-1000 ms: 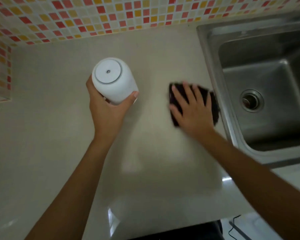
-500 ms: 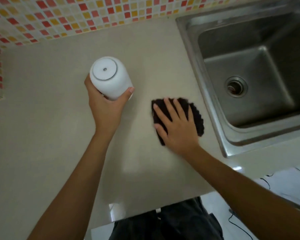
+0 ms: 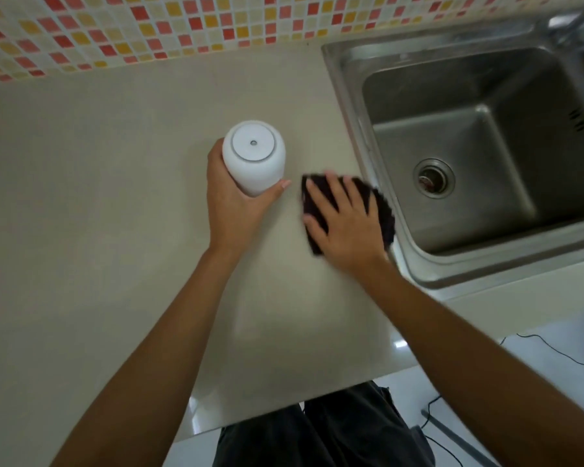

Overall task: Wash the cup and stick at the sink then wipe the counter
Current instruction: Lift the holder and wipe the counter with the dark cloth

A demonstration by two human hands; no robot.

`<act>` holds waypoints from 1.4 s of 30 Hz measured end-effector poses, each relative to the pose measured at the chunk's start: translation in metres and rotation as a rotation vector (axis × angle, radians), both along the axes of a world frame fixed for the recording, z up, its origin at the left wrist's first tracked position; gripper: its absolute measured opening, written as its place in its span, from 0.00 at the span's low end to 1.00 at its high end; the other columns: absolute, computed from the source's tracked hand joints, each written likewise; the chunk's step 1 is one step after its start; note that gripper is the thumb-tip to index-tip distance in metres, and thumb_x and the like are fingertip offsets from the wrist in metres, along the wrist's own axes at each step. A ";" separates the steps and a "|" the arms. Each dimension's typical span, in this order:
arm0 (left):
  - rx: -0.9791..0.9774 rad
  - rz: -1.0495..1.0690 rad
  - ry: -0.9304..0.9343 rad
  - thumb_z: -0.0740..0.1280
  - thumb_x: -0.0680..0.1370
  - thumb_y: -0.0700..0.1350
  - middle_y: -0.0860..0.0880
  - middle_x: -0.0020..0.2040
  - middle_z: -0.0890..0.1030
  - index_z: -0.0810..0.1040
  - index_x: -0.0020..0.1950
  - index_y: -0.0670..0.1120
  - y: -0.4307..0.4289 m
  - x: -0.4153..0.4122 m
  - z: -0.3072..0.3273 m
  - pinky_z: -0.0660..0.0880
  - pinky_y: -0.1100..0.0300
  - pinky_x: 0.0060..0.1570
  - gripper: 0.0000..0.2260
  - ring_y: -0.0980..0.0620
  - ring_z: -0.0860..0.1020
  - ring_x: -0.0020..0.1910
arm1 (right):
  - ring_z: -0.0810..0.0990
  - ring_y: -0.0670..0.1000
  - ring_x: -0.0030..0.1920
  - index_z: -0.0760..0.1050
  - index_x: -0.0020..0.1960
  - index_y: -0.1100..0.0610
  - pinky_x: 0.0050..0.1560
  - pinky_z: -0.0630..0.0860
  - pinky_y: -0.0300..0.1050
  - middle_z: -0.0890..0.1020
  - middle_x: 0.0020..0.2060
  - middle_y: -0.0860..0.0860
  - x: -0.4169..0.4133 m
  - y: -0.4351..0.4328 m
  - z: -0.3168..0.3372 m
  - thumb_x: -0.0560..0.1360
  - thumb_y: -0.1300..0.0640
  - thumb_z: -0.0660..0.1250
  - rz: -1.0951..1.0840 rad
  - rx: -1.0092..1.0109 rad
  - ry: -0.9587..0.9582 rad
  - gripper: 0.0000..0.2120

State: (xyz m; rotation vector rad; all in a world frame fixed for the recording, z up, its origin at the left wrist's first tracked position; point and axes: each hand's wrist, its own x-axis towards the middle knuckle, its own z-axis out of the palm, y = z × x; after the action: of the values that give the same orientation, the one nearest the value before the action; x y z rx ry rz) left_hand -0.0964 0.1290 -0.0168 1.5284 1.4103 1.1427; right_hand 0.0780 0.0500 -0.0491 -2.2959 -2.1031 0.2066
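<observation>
Your left hand (image 3: 231, 210) is gripping the inverted white cup (image 3: 254, 157) above the desk (image 3: 98, 197); your right hand (image 3: 346, 224) is pressing flat, fingers spread, on the dark cloth (image 3: 383, 210).

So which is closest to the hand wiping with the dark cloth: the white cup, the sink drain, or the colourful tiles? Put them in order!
From the right hand on the cloth:
1. Cup, just to its left, held upside down in the left hand.
2. Drain, to its right, down in the sink.
3. Tiles, farthest, on the wall behind the counter.
</observation>
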 end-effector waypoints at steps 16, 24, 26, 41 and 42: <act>-0.184 0.156 0.210 0.77 0.70 0.51 0.46 0.68 0.67 0.57 0.76 0.45 -0.055 0.006 0.001 0.70 0.57 0.63 0.41 0.53 0.71 0.62 | 0.55 0.57 0.76 0.50 0.78 0.46 0.72 0.55 0.61 0.55 0.78 0.52 0.007 -0.087 0.011 0.81 0.40 0.47 0.116 -0.063 0.087 0.27; -0.356 0.061 0.552 0.65 0.76 0.60 0.52 0.38 0.78 0.77 0.44 0.49 -0.154 0.042 0.002 0.72 0.58 0.36 0.14 0.52 0.78 0.37 | 0.74 0.56 0.57 0.68 0.69 0.46 0.60 0.64 0.55 0.77 0.58 0.50 0.042 -0.037 0.031 0.76 0.42 0.62 0.233 0.015 0.099 0.22; -0.433 0.017 0.611 0.68 0.73 0.63 0.53 0.38 0.78 0.76 0.43 0.49 -0.165 0.054 0.005 0.73 0.57 0.37 0.17 0.53 0.77 0.37 | 0.73 0.56 0.58 0.67 0.69 0.48 0.60 0.65 0.53 0.76 0.59 0.51 0.045 -0.033 0.034 0.77 0.42 0.61 0.280 -0.031 0.106 0.23; -0.518 -0.122 0.516 0.58 0.82 0.47 0.46 0.42 0.76 0.67 0.51 0.42 -0.140 0.091 0.027 0.67 0.57 0.36 0.08 0.49 0.74 0.38 | 0.80 0.55 0.46 0.78 0.48 0.61 0.45 0.74 0.45 0.81 0.44 0.54 0.083 -0.024 0.054 0.76 0.55 0.68 -0.176 -0.243 0.691 0.08; -0.494 -0.117 0.486 0.59 0.82 0.46 0.45 0.43 0.77 0.68 0.52 0.42 -0.133 0.094 0.031 0.67 0.57 0.37 0.07 0.48 0.75 0.40 | 0.79 0.53 0.45 0.78 0.48 0.61 0.43 0.71 0.43 0.81 0.42 0.53 0.093 -0.024 0.059 0.76 0.56 0.68 -0.217 -0.204 0.725 0.08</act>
State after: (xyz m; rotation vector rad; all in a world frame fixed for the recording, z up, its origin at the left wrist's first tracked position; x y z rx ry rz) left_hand -0.0020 -0.0038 0.0140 1.5444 1.7284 0.3107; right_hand 0.1708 0.0257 0.0102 -2.0574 -1.5089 1.0924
